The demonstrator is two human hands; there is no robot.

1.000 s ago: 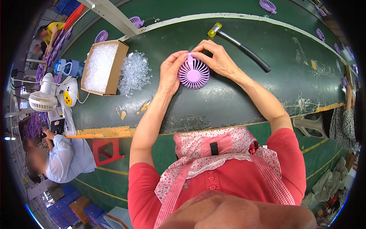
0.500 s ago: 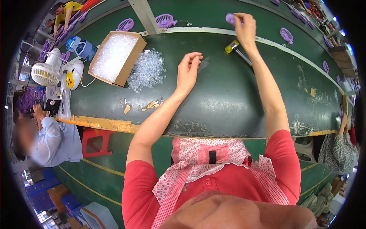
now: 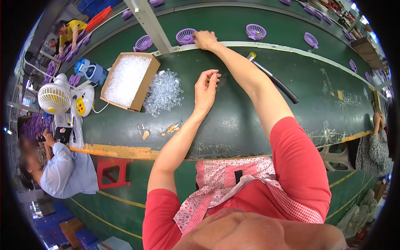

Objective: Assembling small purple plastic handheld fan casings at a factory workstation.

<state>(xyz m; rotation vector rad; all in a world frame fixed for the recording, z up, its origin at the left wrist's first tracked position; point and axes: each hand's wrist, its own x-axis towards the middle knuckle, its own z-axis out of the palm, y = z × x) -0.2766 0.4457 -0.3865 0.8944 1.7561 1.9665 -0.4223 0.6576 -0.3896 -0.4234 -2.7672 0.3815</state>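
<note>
My right hand (image 3: 205, 40) reaches over the table's far rail, its fingers closed on the right edge of a round purple fan housing (image 3: 186, 36) on the green belt. Above the table my left hand (image 3: 206, 87) hovers, fingers curled and thumb close to the forefinger; whether a small piece sits between them I cannot make out. A heap of small clear plastic pieces (image 3: 162, 92) lies left of it, beside an open cardboard box (image 3: 139, 83) filled with similar pieces. Behind my right forearm lies a hammer (image 3: 277, 81) with a yellow head tip and black handle.
More purple fan housings (image 3: 256, 31) sit along the belt. A metal post (image 3: 149, 23) rises at the rail, left of my right hand. At left stand a white desk fan (image 3: 55, 98) and a blue bottle (image 3: 93, 71). A person in light blue (image 3: 68, 171) sits at the left.
My right hand has let go of a purple piece on the far right and moved left to another fan housing. My left hand stays nearly in place.
</note>
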